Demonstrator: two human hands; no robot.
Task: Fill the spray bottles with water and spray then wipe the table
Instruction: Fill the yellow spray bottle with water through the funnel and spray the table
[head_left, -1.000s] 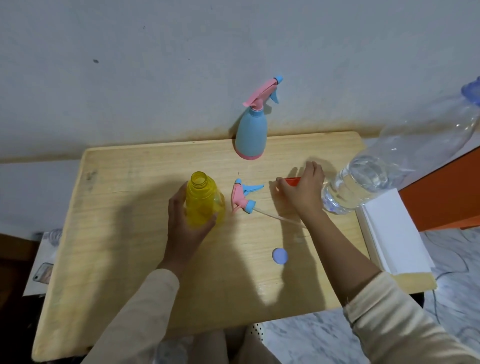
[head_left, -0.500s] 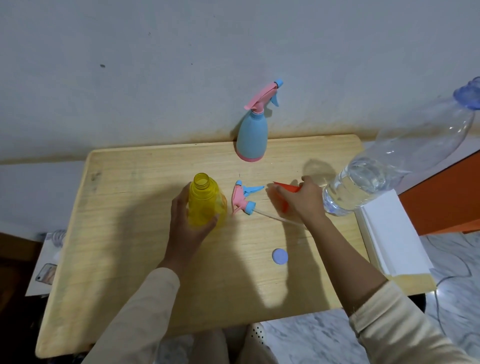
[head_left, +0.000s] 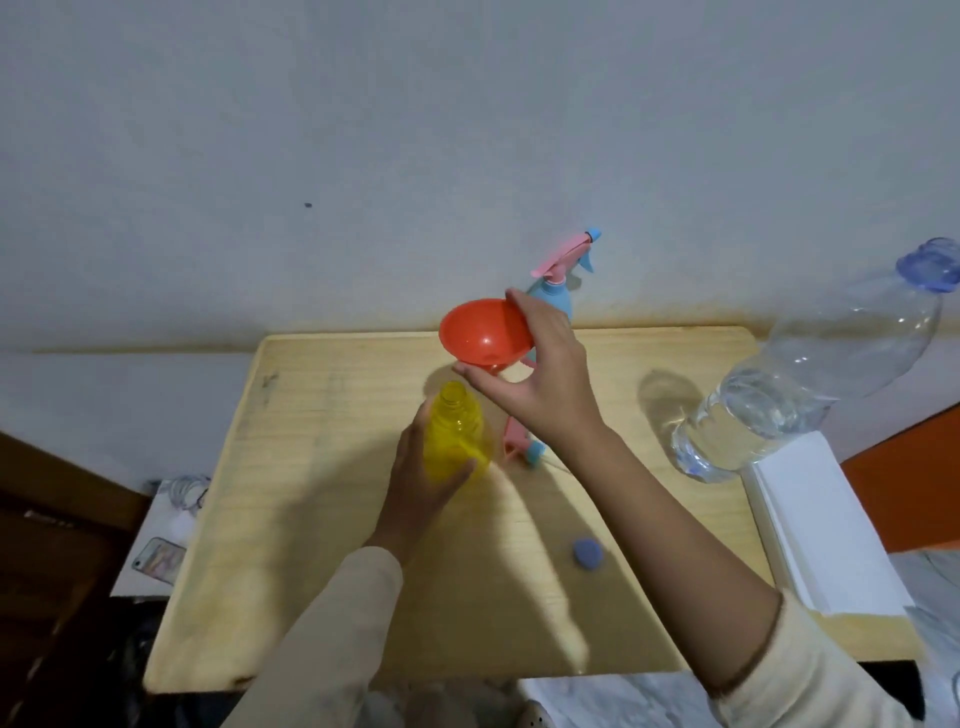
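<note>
– While we work outward from our own edge, what stands done so far?

– Nearest us, on our side of the yellow bottle and to its right, a small blue cap lies on the table. We take it for the water bottle's cap, so that one is probably opened.

– And the yellow bottle itself?

– It stands upright with its neck bare, and we see no water in it. Our left hand grips its body, fingers and thumb curled round it. Just to its right lies a pink and blue spray head, so the unscrewing looks done.

– Our other hand?

– Our right hand hangs above and just beyond the yellow bottle. It pinches the orange funnel by its rim between thumb and fingers. The bowl tilts toward us and the spout is not yet in the neck.

– Farther back?

– Beyond the yellow bottle stands the blue spray bottle, head on; whether it is filled we cannot tell. Well to the yellow bottle's right, the big clear water bottle holds water in its lower part, with a white stack on the near side of it.

– What remains?

– Nearly everything, we judge: seating the funnel, pouring, refitting the head, then spraying and wiping.
</note>
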